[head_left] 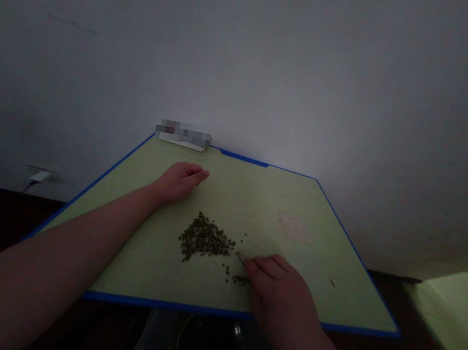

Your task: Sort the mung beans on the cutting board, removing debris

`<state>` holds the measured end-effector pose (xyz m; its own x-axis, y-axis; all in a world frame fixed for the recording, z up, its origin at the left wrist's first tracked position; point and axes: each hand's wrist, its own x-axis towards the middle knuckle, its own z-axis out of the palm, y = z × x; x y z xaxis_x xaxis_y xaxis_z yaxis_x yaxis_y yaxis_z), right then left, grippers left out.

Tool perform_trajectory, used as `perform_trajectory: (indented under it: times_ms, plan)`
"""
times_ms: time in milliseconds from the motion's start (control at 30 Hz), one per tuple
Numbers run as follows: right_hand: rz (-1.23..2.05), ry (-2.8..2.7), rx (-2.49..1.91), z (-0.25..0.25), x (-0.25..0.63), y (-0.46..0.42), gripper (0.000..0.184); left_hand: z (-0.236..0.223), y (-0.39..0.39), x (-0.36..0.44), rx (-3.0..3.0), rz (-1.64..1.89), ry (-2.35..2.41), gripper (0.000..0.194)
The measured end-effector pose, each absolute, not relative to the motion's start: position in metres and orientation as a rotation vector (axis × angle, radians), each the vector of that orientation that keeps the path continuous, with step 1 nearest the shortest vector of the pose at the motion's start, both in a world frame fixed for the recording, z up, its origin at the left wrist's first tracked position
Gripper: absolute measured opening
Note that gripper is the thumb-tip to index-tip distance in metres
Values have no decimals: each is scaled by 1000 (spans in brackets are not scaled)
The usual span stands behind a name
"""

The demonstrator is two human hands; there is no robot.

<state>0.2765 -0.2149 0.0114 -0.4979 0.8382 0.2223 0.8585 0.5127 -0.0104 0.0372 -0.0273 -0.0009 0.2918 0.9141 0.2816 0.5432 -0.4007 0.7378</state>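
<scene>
A loose heap of small green-brown beans or seeds (206, 239) lies on the pale table (239, 194). My right hand (280, 286) rests low beside it, fingers pinched on a short, thin, pale tool (240, 257) whose tip points toward the heap. Several scattered beans (239, 280) lie by its fingertips. Beyond the heap, my left hand (182, 180) is closed above the tabletop, thumb against the fingers; whatever may be inside it is hidden. A patch of pale fine grains (295, 227) is spread farther right.
Blue edging (174, 307) runs around the table. A white boxy object (182, 143), partly blurred, sits at the back left corner. A thin dark sliver (332, 282) lies at the right. Below the front edge is a round shiny vessel (176, 346). The wall rises behind.
</scene>
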Motion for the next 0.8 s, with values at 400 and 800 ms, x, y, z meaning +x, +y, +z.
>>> perform_trajectory:
  times_ms: [400,800]
  plan:
    - [-239,-2394,-1867,21,316,-163,33,1,-29,37,2068,954,1308,42]
    - [-193,-2481,-1567,18,293,-191,38,3,-30,38,2040,973,1290,41]
